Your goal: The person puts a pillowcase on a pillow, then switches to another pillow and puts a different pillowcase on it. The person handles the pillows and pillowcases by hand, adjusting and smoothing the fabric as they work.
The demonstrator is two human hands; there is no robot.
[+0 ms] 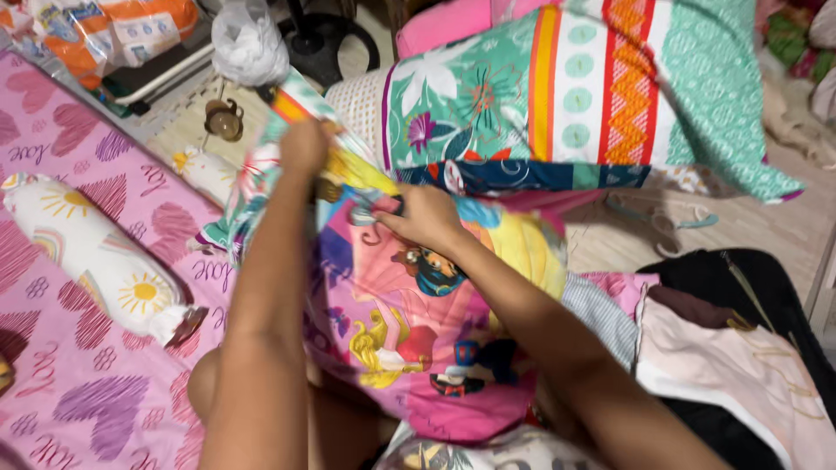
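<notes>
A pink pillowcase [409, 322] printed with cartoon princess figures lies over my lap. My left hand [303, 146] grips its far upper edge, fingers closed on the cloth. My right hand [425, 216] pinches the same cloth near the middle of the top edge, a little nearer to me. Both forearms reach forward across the fabric. Just beyond my hands lies a large pillow [566, 87] in a green, white and orange patterned cover.
A pink heart-print sheet [78, 365] covers the left side, with a small white bolster [96, 252] with suns on it. Folded pink and dark clothes [740, 357] lie at the right. A white plastic bag [248, 43] and diaper packs [104, 30] sit at the back.
</notes>
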